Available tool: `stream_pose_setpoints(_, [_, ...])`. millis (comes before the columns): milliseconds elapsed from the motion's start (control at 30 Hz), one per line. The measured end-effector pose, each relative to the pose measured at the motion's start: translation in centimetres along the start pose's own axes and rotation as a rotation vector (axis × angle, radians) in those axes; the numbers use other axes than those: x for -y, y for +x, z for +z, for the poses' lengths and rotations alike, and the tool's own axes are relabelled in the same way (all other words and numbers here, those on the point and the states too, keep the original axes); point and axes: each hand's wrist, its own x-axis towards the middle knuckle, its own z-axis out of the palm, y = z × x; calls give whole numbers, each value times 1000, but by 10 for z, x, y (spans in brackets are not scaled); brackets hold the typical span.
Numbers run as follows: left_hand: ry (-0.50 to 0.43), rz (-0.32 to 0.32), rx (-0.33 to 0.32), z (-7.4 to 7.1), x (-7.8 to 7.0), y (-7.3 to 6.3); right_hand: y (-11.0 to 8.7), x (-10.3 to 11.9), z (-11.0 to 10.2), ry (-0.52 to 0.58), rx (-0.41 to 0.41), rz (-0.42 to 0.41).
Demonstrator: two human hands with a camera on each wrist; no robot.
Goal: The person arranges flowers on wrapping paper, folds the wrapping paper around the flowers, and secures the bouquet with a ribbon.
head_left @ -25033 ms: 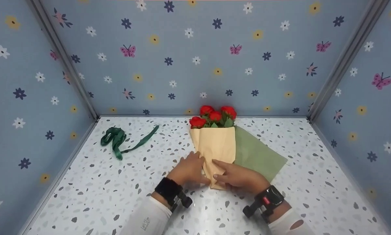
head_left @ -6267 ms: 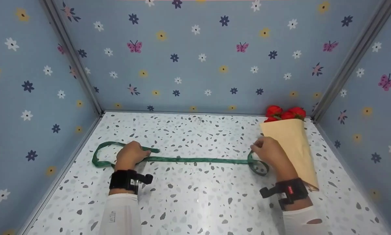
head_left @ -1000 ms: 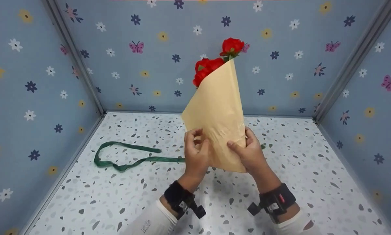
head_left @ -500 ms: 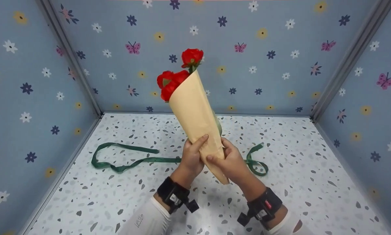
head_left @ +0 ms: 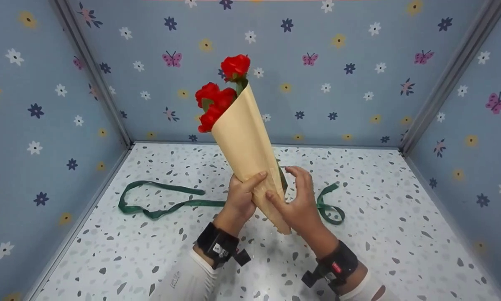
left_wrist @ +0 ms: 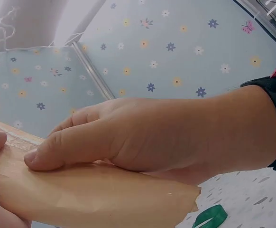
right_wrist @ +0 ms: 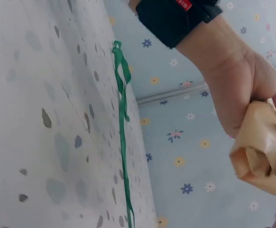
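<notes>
A bouquet of red artificial roses (head_left: 235,67), wrapped in tan paper (head_left: 246,138), is held above the table, tilted with its blooms to the upper left. My left hand (head_left: 240,198) grips the lower wrap, thumb across the front. My right hand (head_left: 302,205) has its thumb on the paper, while its curved fingers stand apart from the wrap's right side. A green edge (head_left: 283,179) shows there. The left wrist view shows the right hand (left_wrist: 95,137) along the wrap; in the right wrist view the rolled lower end (right_wrist: 261,147) shows open.
A green ribbon (head_left: 200,203) lies across the white speckled table (head_left: 150,251), behind the hands. It loops at the left and has a small loop at the right. Blue flower-patterned panels (head_left: 350,92) enclose the back and sides.
The bouquet first lay on the table, then stood at the right while both hands spread the ribbon. Lifted since, it has swung leftward. Lately the right fingers have come away from the paper.
</notes>
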Motion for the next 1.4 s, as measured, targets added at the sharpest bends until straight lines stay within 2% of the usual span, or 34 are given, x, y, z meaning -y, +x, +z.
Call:
stream_pose_setpoints(100, [-4, 9, 9, -2, -1, 1, 4, -2, -3, 142, 133, 111])
stream_pose_setpoints(133, [-2, 11, 6, -3, -1, 1, 4, -3, -4, 196, 169, 159])
stream_pose_setpoints(200, [8, 24, -7, -5, -1, 3, 5, -4, -4, 257, 221, 206])
stream_pose_setpoints(300, [42, 31, -48, -10, 0, 7, 6, -5, -4, 269, 294, 230])
stream_pose_setpoints(400, [116, 23, -89, -15, 3, 13, 6, -8, -3, 281, 410, 266])
stream_pose_setpoints(467, [167, -2, -108, -21, 6, 17, 6, -11, -1, 275, 485, 313])
stream_pose_setpoints(567, [232, -67, -106, -32, 14, 25, 5, -19, 2, 256, 550, 385])
stream_pose_setpoints(633, [270, -132, -85, -40, 18, 29, 3, -27, 5, 244, 564, 439])
stream_pose_setpoints(733, [394, -230, -64, -52, 24, 33, 1, -39, 10, 216, 566, 505])
stream_pose_setpoints(867, [619, -280, -73, -65, 28, 36, -2, -51, 15, 167, 566, 568])
stream_pose_setpoints(967, [729, -254, -78, -72, 31, 37, -5, -57, 20, 147, 568, 593])
stream_pose_setpoints(1133, [918, -189, -121, -79, 33, 36, -11, -59, 28, 95, 570, 598])
stream_pose_setpoints(1300, [1110, -140, -140, -81, 39, 39, -13, -58, 31, -98, 520, 555])
stream_pose_setpoints(1400, [1169, -122, -132, -81, 41, 40, -11, -58, 29, -170, 524, 547])
